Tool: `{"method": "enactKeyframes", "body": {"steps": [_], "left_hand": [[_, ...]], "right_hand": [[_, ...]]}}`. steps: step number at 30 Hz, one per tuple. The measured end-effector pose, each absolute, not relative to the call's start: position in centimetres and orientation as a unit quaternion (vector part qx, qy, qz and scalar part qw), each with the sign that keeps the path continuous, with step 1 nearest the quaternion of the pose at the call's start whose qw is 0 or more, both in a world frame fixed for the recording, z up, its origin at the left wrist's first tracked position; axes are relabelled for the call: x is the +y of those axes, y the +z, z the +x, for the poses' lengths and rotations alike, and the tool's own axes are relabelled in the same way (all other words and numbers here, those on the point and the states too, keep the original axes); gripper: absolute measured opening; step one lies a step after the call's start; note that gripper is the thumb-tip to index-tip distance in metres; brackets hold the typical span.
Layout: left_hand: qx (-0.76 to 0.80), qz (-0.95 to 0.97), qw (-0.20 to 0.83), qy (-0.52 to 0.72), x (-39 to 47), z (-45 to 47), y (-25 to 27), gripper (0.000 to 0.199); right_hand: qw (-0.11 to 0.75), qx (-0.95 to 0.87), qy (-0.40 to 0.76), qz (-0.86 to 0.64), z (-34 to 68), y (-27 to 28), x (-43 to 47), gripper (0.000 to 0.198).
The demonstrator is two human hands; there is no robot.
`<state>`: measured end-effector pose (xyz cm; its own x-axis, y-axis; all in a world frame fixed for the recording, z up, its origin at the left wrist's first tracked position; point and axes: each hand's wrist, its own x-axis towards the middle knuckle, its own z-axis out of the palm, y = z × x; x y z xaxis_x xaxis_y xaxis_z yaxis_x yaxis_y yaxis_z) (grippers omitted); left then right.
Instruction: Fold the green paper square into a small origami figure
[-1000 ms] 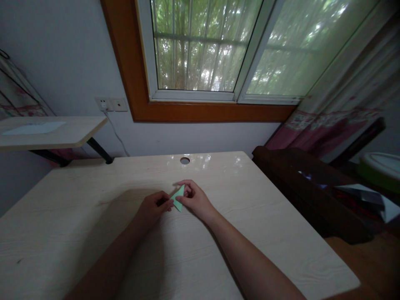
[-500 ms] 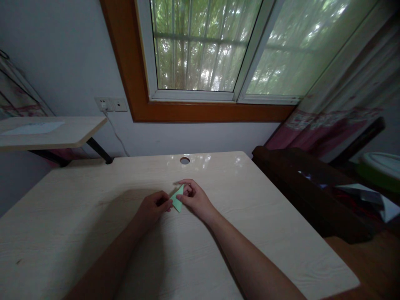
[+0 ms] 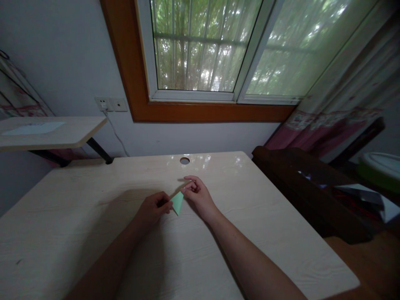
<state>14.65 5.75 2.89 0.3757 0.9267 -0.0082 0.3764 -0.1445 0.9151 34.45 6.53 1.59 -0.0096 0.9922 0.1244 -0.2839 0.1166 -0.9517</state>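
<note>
left hand (image 3: 158, 205): thumb and fingertips pinch the left corner of the green paper (image 3: 178, 203).
right hand (image 3: 200, 198): thumb and forefinger meet at its upper right tip, another finger extended.
green paper: between our hands, above or on the desk (image 3: 250, 233), we cannot tell which; already folded small, flat and sharp-cornered; how many folds remain, we cannot judge.
desk: smooth, pale wood grain, with a round hole (image 3: 185, 161) near the far edge.
window frame (image 3: 200, 113): orange-brown, seemingly wood.
</note>
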Motion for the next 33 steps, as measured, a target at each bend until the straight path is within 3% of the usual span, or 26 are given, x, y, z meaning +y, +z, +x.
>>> {"method": "enactKeyframes", "body": {"steps": [14, 26, 33], "left_hand": [[0.470, 0.681, 0.469, 0.309, 5.71, 14.55, 2.89, 0.022], [0.473, 0.671, 0.467, 0.329, 5.74, 14.68, 3.10, 0.023], [0.469, 0.664, 0.482, 0.327, 5.66, 14.83, 3.28, 0.022]], "right_hand": [[0.631, -0.418, 0.531, -0.383, 34.63, 1.77, 6.66, 0.043], [0.546, -0.482, 0.577, -0.370, 34.27, 1.84, 6.30, 0.055], [0.552, -0.483, 0.561, -0.384, 34.43, 1.81, 6.42, 0.048]]}}
